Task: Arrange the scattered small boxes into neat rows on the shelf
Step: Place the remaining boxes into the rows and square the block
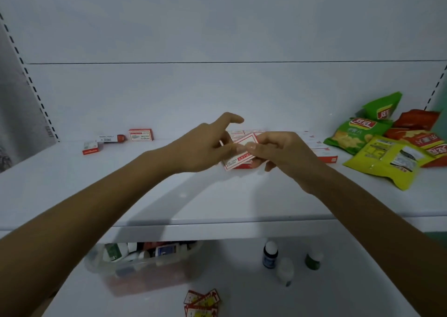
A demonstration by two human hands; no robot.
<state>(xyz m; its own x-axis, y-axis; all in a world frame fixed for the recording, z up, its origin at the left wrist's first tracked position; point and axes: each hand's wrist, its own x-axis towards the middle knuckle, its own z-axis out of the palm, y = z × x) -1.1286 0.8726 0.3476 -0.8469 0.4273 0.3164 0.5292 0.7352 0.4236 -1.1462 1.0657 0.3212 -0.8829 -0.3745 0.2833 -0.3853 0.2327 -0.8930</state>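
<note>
1. White metal shelf (72,191) is seen from the head view; both bare forearms are reached over its front edge.
2. Red-and-white held box (244,145) is kept tilted just above the shelf's middle, between the two hands.
3. Right hand (285,154) is clamped on the box's right end, thumb on top, fingers curled under.
4. Left hand (200,147) is brought together with the right at the same box: thumb pressed on its face, index finger stuck out straight above, other fingers hidden.
5. Rowed boxes (246,132) are laid flat directly behind the hands, side by side, mostly covered by them.
6. More flat boxes (325,153) are seen just right of the right hand, edges touching; count cannot be told.
7. Three scattered boxes are left at the far left, well apart from the rows: upright box (141,135), long box (111,138), small box (91,148).
8. Snack bags (387,162) are piled at the shelf's right end, green, yellow and red, overlapping.
9. Clear plastic bin (135,272) is placed on the lower level, filled with blurred items.
10. Small bottles (270,255) are stood right of the bin.
11. Red-and-white tags (202,302) are heaped near the bottom edge.
</note>
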